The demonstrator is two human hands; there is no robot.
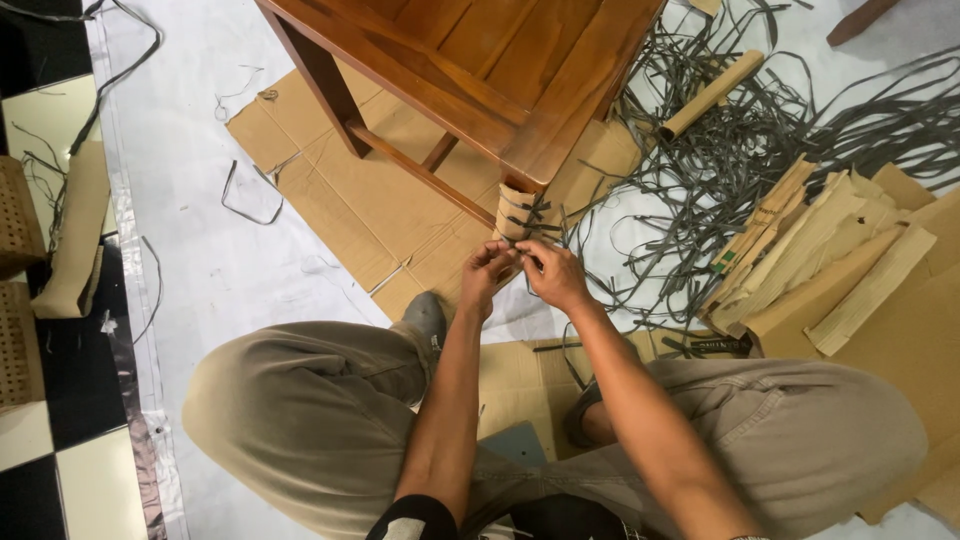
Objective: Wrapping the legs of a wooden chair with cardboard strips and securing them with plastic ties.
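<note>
A brown wooden table (470,70) stands in front of me. Its near leg (515,215) is wrapped in tan cardboard with dark grey strap tied around it. My left hand (487,272) and my right hand (551,272) meet at the foot of that leg, fingers pinched on the grey strap (530,226) against the cardboard wrap. I sit on the floor with both knees spread to either side of my arms.
A tangle of grey straps (740,140) and a cardboard tube (712,94) lie at the right. Folded cardboard pieces (830,260) are stacked further right. Flat cardboard (350,190) lies under the table on a white sheet (190,200). Checkered tiles (60,440) run along the left.
</note>
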